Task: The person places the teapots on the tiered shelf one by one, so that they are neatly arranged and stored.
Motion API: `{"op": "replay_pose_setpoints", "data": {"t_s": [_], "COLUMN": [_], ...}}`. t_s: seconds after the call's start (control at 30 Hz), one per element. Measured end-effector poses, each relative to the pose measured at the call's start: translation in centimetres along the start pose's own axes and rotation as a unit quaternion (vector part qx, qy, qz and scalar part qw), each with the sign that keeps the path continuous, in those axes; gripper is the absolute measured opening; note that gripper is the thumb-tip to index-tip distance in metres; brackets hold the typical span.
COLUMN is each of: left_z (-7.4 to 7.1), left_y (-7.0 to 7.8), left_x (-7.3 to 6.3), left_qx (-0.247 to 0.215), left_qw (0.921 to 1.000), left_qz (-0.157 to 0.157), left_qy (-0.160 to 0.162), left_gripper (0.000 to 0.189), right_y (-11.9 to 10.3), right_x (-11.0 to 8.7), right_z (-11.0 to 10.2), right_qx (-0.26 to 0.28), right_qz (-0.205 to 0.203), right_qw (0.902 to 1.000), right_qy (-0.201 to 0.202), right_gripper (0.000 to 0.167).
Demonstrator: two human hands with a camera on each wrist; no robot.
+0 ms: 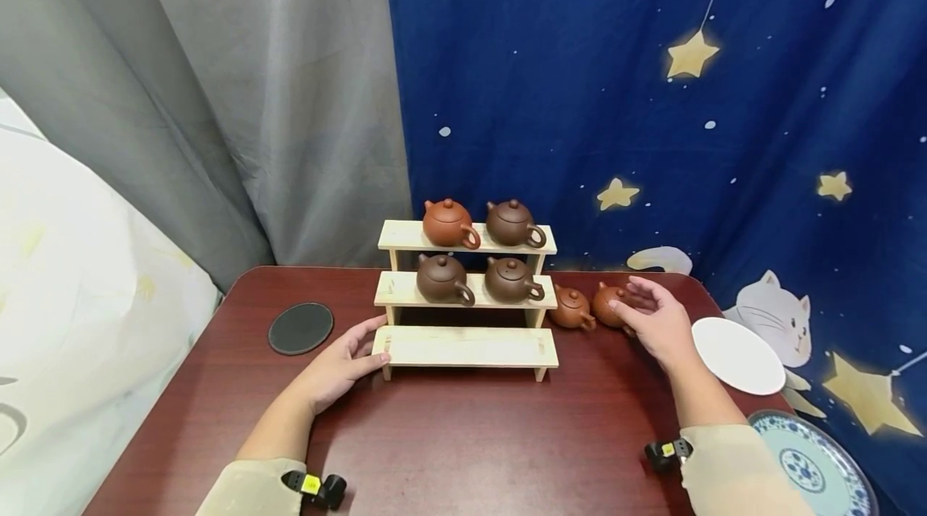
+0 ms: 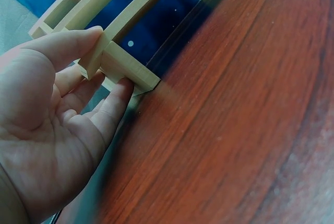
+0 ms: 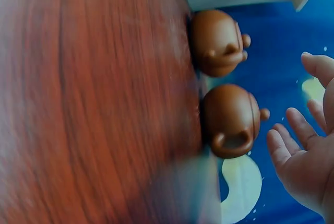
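Observation:
A three-tier wooden display stand point(image 1: 465, 345) stands on the table. My left hand point(image 2: 57, 98) grips the left end of its lowest step, thumb on top and fingers at the leg below. On the top step sit a reddish teapot point(image 1: 446, 224) and a dark brown teapot point(image 1: 509, 224). The middle step holds two more dark brown teapots point(image 1: 442, 280). To the right of the stand are two reddish-brown teapots, the nearer to it point(image 3: 215, 41) and the outer one point(image 3: 232, 119). My right hand point(image 3: 308, 156) hovers by the outer teapot with fingers spread and holds nothing.
A black round coaster point(image 1: 300, 328) lies left of the stand. At the table's right edge is a white oval plate point(image 1: 739, 355), with a blue-patterned plate point(image 1: 821, 460) nearer me. Grey and starry blue curtains point(image 1: 550, 97) hang behind the dark red table point(image 1: 463, 443).

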State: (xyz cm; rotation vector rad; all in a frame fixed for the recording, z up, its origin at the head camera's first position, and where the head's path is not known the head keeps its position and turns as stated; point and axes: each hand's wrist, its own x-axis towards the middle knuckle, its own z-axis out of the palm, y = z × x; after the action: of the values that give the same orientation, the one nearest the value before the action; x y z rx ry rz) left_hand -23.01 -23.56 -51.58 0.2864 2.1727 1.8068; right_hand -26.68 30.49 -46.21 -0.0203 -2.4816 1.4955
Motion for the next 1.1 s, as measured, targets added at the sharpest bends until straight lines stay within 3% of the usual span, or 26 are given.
{"op": "replay_pose_setpoints", "data": {"t_s": [0.23,0.53,0.9,1.1], "left_z": [-0.1,-0.1,-0.1,0.0], "left_y": [0.1,0.0,-0.1,0.0], "left_x": [0.0,-0.1,0.0,-0.1], "left_qx": [-0.002,-0.006,-0.008,-0.010], "left_qw": [1.0000,0.9999,0.9999,0.9998], "left_qz": [0.002,0.014,0.014,0.013], "left_qy": [-0.003,-0.008,-0.006,-0.006], "left_gripper": [0.082,0.081,0.083,0.083], "right_y": [1.8,2.7,3.4,3.1], "right_x": [1.4,2.6,2.9,2.5], "right_z": [-0.5,0.1,0.7,0.7], "right_qx": [-0.057,-0.056,-0.088,-0.078], "right_qz": [0.021,0.074,0.086,0.086], "right_qw": [0.9980,0.9900,0.9878,0.9894], "right_qy": [-0.015,-0.106,-0.095,-0.087], "right_gripper": [0.078,0.097,0.092,0.092]}}
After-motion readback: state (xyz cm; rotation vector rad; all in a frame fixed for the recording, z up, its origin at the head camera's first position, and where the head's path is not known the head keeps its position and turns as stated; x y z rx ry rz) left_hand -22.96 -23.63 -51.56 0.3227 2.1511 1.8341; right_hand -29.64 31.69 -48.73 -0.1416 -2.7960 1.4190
